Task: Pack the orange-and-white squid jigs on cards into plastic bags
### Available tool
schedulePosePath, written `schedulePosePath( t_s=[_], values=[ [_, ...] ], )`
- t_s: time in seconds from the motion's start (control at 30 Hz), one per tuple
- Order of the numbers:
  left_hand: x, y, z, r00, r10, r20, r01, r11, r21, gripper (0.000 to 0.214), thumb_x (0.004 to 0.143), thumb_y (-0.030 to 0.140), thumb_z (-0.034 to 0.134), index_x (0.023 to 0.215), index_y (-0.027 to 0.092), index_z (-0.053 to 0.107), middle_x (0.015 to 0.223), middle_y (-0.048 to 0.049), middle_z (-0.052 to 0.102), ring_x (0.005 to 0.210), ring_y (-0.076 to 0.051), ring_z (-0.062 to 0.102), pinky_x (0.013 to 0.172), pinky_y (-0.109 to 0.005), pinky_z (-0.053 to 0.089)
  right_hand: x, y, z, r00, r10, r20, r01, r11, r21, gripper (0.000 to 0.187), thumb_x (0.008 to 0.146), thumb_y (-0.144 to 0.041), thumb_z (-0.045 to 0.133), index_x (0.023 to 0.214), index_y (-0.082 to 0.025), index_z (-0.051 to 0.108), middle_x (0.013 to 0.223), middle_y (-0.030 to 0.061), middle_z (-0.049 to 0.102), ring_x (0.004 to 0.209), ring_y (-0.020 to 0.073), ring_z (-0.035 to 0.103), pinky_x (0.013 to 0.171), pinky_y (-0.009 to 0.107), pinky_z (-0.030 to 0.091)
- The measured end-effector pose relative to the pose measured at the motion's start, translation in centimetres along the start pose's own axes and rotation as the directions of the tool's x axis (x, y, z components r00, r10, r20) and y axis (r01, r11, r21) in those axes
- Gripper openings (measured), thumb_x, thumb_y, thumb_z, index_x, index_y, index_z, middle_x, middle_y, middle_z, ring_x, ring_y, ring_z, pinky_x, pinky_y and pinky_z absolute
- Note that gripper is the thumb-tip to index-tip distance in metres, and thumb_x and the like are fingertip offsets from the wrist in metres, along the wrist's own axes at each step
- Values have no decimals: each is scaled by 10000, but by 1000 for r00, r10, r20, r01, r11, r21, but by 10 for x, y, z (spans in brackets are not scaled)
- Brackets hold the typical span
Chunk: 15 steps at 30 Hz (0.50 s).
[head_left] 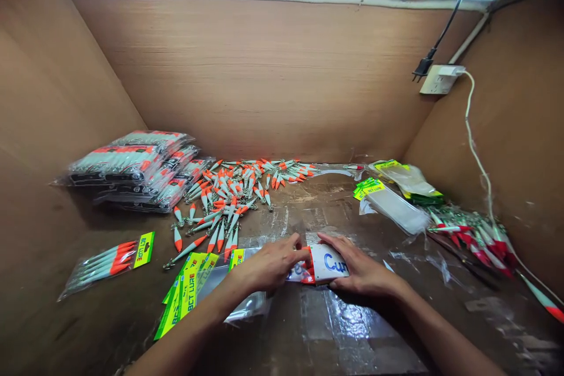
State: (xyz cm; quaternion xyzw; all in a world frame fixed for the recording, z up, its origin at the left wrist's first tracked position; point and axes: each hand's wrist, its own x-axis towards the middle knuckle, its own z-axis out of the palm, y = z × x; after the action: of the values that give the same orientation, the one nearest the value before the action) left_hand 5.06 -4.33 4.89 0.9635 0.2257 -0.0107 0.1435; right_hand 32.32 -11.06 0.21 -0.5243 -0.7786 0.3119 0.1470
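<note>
At the front middle, my right hand grips the right end of a flat white holder with blue handwriting on it. The fingers of my left hand are bent and closed at the holder's left end, on the orange tips of fishing lures. More white with blue marks shows below that hand, partly covered by it. Under and beside my left forearm lie clear bags with yellow-green header cards. Behind my hands spreads a loose heap of white and orange fishing lures with metal hooks.
Packed bags of lures are stacked at the back left. One filled bag lies at the left. Clear bags and red-white lures lie at the right. A white cord hangs from a socket. Cardboard walls enclose the table.
</note>
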Motion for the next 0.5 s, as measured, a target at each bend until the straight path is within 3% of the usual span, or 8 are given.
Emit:
schedulePosePath(
  t_s=[0.13, 0.27, 0.4, 0.5],
  values=[
    [3, -4, 5, 1000, 15, -2, -15, 999, -46, 308, 838, 85, 524, 1092, 260, 518, 1151, -30, 505, 989, -192, 561, 804, -271, 438, 0, 0, 1, 1000, -10, -8, 10, 1000, 1, 1018, 734, -406, 721, 1589, -262, 187, 1471, 65, 288, 1365, 176, 325, 1223, 299, 292],
    [4, -7, 5, 1000, -3, -7, 3, 997, -80, 389, 801, 61, 517, 1130, 268, 514, 1060, -32, 502, 945, -191, 555, 777, -269, 441, 1, 2, 2, 999, -29, -13, 29, 1000, 3, 1026, 728, -414, 727, 1588, -264, 188, 1469, 64, 291, 1363, 172, 322, 1221, 293, 295],
    [0, -5, 4, 999, -9, -37, 3, 991, -134, 321, 793, 46, 510, 1022, 264, 566, 1167, -30, 449, 959, -170, 560, 835, -279, 459, 1, 0, 1, 1000, -24, -5, 24, 1000, 2, 1009, 735, -413, 721, 1585, -260, 200, 1469, 63, 292, 1363, 175, 320, 1224, 294, 288],
    [-2, -3, 6, 995, -28, -100, 10, 984, -179, 328, 791, 40, 520, 1055, 235, 520, 1268, -46, 426, 1005, -174, 570, 895, -297, 472, 1, -2, 0, 1000, -19, -1, 19, 1000, -9, 1011, 735, -413, 720, 1587, -252, 199, 1469, 63, 295, 1360, 176, 320, 1225, 292, 283]
  ],
)
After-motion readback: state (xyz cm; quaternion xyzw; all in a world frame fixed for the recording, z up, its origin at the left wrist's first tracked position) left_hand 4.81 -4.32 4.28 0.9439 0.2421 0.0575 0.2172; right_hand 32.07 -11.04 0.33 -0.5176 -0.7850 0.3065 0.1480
